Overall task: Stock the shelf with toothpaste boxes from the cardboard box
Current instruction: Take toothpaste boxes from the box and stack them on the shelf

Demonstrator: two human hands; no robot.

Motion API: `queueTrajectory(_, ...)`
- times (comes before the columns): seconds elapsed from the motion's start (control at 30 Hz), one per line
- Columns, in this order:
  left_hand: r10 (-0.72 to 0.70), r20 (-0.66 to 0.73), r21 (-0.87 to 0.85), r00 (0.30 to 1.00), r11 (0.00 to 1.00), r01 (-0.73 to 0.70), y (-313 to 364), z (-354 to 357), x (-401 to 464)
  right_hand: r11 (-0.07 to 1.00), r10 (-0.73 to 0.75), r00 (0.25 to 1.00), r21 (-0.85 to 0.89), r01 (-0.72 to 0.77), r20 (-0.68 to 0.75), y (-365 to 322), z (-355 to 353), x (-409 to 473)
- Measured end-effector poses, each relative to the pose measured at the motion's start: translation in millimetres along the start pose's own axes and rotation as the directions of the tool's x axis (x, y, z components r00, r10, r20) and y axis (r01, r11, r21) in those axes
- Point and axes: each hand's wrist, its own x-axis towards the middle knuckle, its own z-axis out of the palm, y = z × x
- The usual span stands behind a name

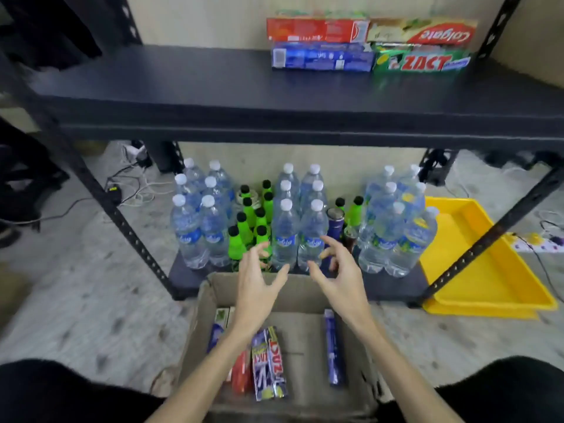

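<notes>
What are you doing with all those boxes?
A person is filling a shelf with toothpaste boxes. Four boxes already sit on it, stacked two high. Both hands are empty now, the left hand and right hand held open above the cardboard box on the floor. More toothpaste boxes lie inside it, waiting. Water bottles stand on the shelf below.
</notes>
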Motion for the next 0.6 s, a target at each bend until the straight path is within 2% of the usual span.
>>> queueTrajectory(0.1, -0.204, 0.022, 0.01, 0.979, 0.979, 0.204, -74.6, 9.5, -35.3, 0.985, 0.143, 0.982, -0.111, -0.129, 0.126, 60.6, 35.5, -39.5)
queueTrajectory(0.17, -0.349, 0.035, 0.04, 0.936, 0.937, 0.348, -117.0, 13.3, -53.8, 0.961, 0.25, 0.944, -0.178, -0.213, 0.217, 95.6, 56.7, -65.3)
queueTrajectory(0.27, -0.492, 0.077, 0.126, 0.867, 0.868, 0.481, -159.9, 17.0, -73.7, 0.917, 0.369, 0.867, -0.283, -0.281, 0.336, 128.9, 82.1, -98.3)
queueTrajectory(0.4, -0.635, 0.09, 0.271, 0.767, 0.757, 0.594, -192.6, 24.6, -97.4, 0.855, 0.497, 0.745, -0.396, -0.334, 0.445, 156.1, 112.9, -122.7)
queueTrajectory(0.6, -0.743, 0.16, 0.301, 0.65, 0.664, 0.685, -231.6, 45.1, -99.5, 0.753, 0.646, 0.625, -0.5, -0.428, 0.438, 183.7, 154.8, -144.1)
